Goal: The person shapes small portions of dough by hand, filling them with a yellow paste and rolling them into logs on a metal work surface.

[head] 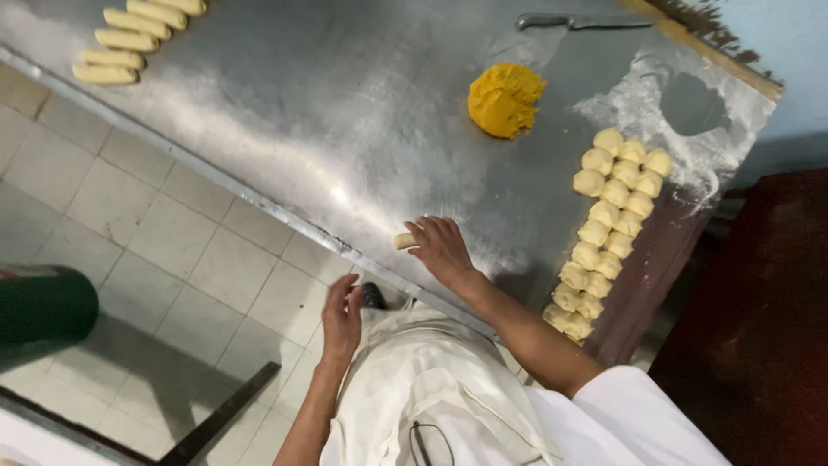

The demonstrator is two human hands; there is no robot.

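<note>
My right hand point(442, 246) rests flat on the steel table point(328, 112) near its front edge, over a small pale roll of dough point(404, 241) that sticks out to the left of the fingers. My left hand point(341, 321) hangs off the table in front of my white apron, fingers loosely apart, holding nothing. A mound of yellow filling point(505, 99) lies further back on the table. Several pale dough balls point(609, 226) lie in rows to the right of my right hand.
Several finished dough logs point(129, 39) line the table's far left corner. A knife point(580, 21) lies at the back edge beside a floured patch point(655, 95). Below the table is a tiled floor point(147, 224), with a dark green object point(43, 306) at left.
</note>
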